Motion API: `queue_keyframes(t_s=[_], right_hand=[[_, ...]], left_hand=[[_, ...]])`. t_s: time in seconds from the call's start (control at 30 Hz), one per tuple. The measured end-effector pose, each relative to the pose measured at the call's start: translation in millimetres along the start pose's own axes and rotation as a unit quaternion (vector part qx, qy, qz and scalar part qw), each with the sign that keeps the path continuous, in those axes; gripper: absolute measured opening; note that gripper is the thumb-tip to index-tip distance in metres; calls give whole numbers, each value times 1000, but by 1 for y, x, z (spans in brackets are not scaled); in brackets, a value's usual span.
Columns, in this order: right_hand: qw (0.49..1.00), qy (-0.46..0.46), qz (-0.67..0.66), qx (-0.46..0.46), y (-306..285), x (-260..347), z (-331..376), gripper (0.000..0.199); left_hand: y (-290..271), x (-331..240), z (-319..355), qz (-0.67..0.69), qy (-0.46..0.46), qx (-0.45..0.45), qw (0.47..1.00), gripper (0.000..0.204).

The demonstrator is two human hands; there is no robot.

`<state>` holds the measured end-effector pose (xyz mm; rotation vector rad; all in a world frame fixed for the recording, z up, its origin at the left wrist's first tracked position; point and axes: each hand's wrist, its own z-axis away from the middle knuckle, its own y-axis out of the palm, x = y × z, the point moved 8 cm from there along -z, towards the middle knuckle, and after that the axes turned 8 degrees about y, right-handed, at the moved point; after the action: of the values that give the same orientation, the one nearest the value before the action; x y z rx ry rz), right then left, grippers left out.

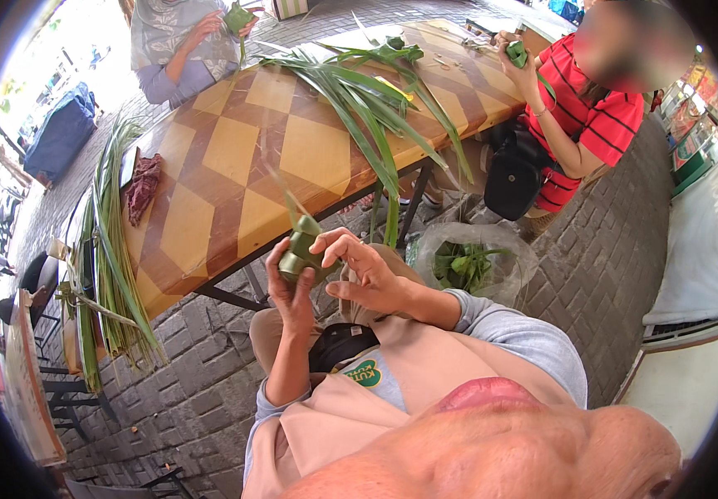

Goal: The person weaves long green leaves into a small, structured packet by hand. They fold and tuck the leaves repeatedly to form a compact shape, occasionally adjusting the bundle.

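Observation:
A small green woven palm-leaf pouch point(296, 255) is held up in front of my lap, near the table's front edge. My left hand point(291, 293) is closed around its left side, thumb in front. Long thin leaf ends rise from its top, partly blurred. My right hand point(375, 279) is at the pouch's right side, fingers bent and apart, the fingertips close to or touching the weave. Whether they pinch a strip is hard to see.
Long green palm leaves point(350, 96) lie across the patterned wooden table point(242, 162); another bundle point(105, 258) hangs over its left end beside a dark red cloth point(143, 190). A plastic bag point(492, 266) with green pouches stands at right. Two people across the table hold similar pouches.

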<state>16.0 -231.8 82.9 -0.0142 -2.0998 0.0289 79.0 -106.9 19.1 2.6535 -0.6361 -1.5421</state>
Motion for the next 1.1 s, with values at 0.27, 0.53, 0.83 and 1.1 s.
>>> queue_keyframes(t_s=[0.27, 0.53, 0.83, 1.1], right_hand=[[986, -39, 151, 54, 24, -4, 6, 31], [987, -33, 112, 107, 36, -4, 4, 28], [983, -55, 151, 84, 42, 20, -7, 21], [978, -82, 162, 98, 58, 15, -6, 24]], left_hand=[[-23, 33, 5, 259, -128, -141, 947, 41], [-32, 14, -7, 235, -82, -161, 955, 49], [-42, -13, -16, 333, -63, -179, 924, 50], [-44, -21, -15, 275, -22, -180, 944, 43]])
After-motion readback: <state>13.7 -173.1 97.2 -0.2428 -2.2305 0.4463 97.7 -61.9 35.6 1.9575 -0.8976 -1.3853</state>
